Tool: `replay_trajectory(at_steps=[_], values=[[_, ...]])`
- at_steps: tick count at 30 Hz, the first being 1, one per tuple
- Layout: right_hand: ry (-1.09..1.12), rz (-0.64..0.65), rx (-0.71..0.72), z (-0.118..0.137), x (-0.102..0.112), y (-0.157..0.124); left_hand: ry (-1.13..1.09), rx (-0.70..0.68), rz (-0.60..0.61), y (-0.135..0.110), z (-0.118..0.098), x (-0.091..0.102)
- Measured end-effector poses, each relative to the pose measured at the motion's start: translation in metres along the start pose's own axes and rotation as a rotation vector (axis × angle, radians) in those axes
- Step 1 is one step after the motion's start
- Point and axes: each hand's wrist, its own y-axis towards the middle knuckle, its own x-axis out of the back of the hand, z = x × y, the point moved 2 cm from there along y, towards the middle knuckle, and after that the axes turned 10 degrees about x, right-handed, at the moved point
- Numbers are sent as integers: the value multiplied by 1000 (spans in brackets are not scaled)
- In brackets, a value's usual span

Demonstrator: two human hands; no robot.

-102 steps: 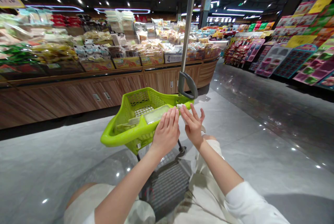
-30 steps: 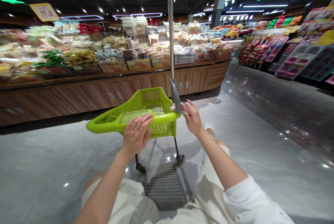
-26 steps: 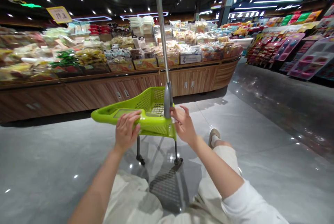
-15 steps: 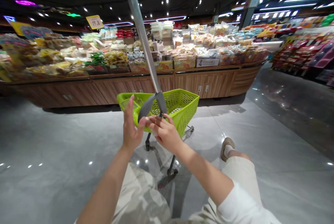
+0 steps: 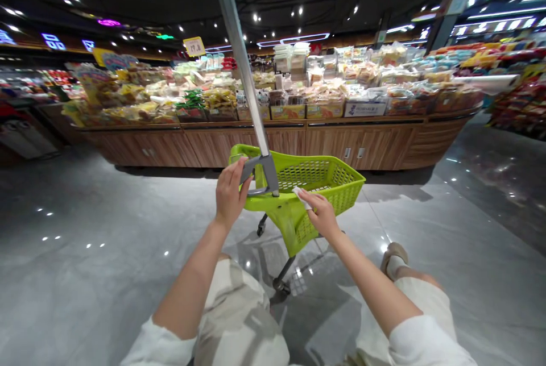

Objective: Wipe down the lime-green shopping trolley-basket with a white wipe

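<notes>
A green plastic shopping cart (image 5: 294, 207) stands in front of me, its perforated basket pointing right. At its near end is a grey handle frame (image 5: 269, 175), from which a metal pole (image 5: 243, 59) rises. My left hand (image 5: 230, 190) is closed round the left end of that grey handle. A small white wipe (image 5: 302, 198) is pinched in my right hand (image 5: 321, 211), at the near side rim of the basket. Part of the wipe is hidden by the fingers.
Behind the cart runs a wooden display counter (image 5: 247, 144) piled with packaged foods. A price sign (image 5: 194, 46) stands above the goods. Shiny grey floor tiles (image 5: 106, 263) surround the cart. On the right, a foot in a beige shoe (image 5: 394, 255) rests on the floor.
My hands have moved apart: the left has closed on the grey handle, the right has shifted right to the basket rim with the wipe. The cart appears turned and farther right in view.
</notes>
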Motion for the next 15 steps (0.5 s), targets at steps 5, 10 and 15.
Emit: replay_trajectory(at_steps=[5, 10, 15], values=[[-27, -20, -70, -13, -5, 0, 195, 10, 1, 7, 3, -8], [192, -29, -191, -47, -12, 24, 253, 50, 1, 5, 1, -26], [194, -61, -174, -45, -13, 15, 222, -28, 37, -4, 7, -33]])
